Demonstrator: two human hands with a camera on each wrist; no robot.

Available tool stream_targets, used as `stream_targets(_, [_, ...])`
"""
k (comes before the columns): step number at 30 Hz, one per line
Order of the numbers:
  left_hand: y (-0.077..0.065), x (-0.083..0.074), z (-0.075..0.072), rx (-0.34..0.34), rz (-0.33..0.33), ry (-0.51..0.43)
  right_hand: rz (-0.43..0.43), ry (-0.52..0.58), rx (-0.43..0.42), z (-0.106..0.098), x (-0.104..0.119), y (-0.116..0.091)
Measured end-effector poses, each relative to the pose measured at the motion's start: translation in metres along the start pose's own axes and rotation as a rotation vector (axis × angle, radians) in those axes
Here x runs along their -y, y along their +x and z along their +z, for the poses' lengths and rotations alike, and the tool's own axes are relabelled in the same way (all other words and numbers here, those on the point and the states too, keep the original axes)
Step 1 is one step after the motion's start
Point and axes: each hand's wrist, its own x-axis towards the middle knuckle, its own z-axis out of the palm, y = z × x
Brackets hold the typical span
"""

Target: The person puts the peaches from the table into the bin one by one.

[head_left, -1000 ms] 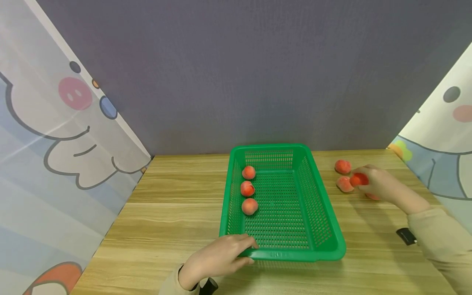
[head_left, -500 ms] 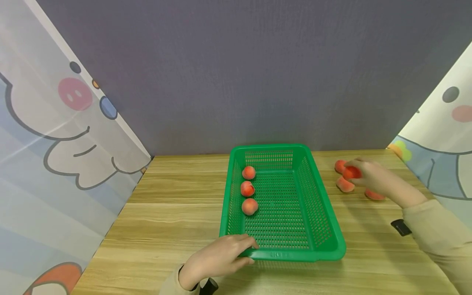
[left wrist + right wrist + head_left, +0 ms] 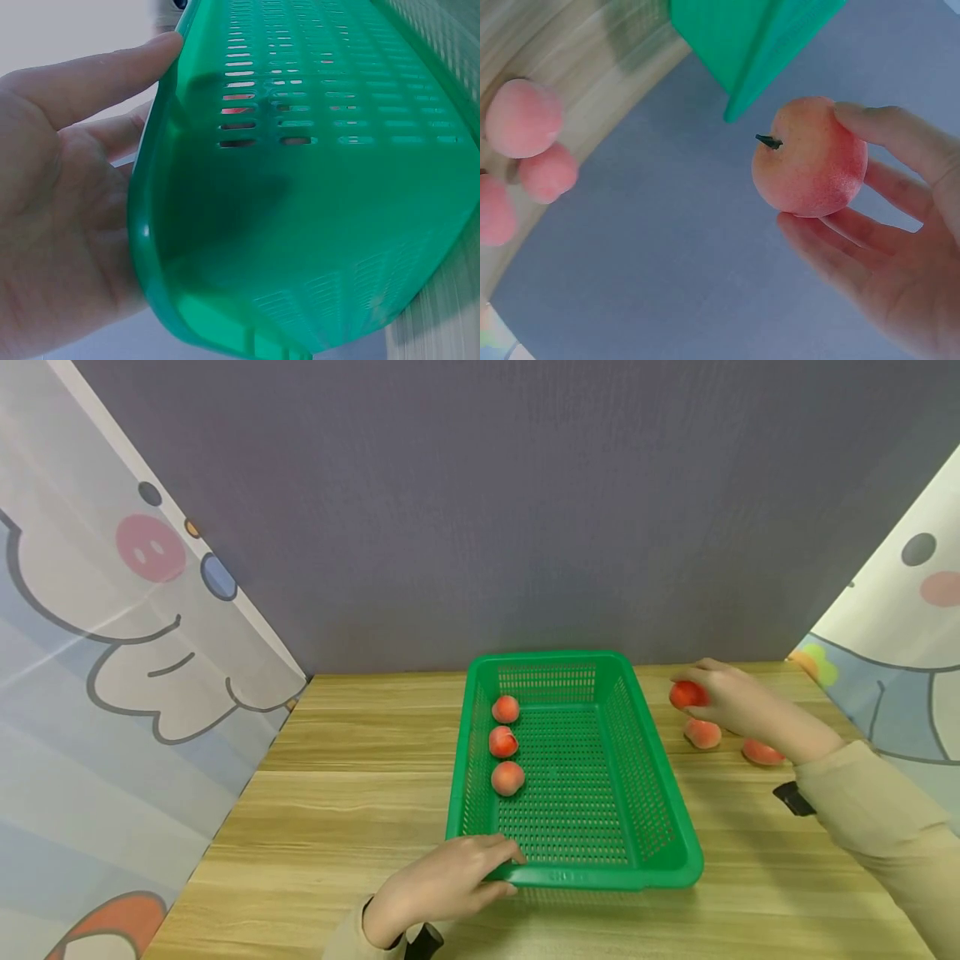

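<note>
My right hand (image 3: 731,697) holds a red-orange peach (image 3: 687,695) between thumb and fingers, raised over the table to the right of the basket. In the right wrist view this peach (image 3: 810,157) shows a short green stem. My left hand (image 3: 450,878) grips the near rim of a green plastic basket (image 3: 570,877), close to its left corner. The left wrist view has the thumb (image 3: 112,79) on one side of the rim and fingers behind it. Inside the basket, three peaches (image 3: 507,779) form a row along the left wall.
More peaches lie on the wooden table (image 3: 360,810) right of the basket, one peach (image 3: 702,734) beneath the right hand and another peach (image 3: 763,752) nearer the forearm. A grey wall (image 3: 487,527) stands behind the table, with cartoon-printed curtains (image 3: 150,635) at both sides.
My right hand has carried the peach left and slightly back, towards the basket, uncovering the peach near the forearm. My left hand keeps its grip on the rim.
</note>
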Motion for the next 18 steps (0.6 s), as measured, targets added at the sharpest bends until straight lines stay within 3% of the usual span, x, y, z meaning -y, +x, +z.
stream_targets(18, [0.0, 0.0, -0.001, 0.007, -0.005, -0.016, -0.125, 0.032, 0.021, 0.001, 0.045, 0.04])
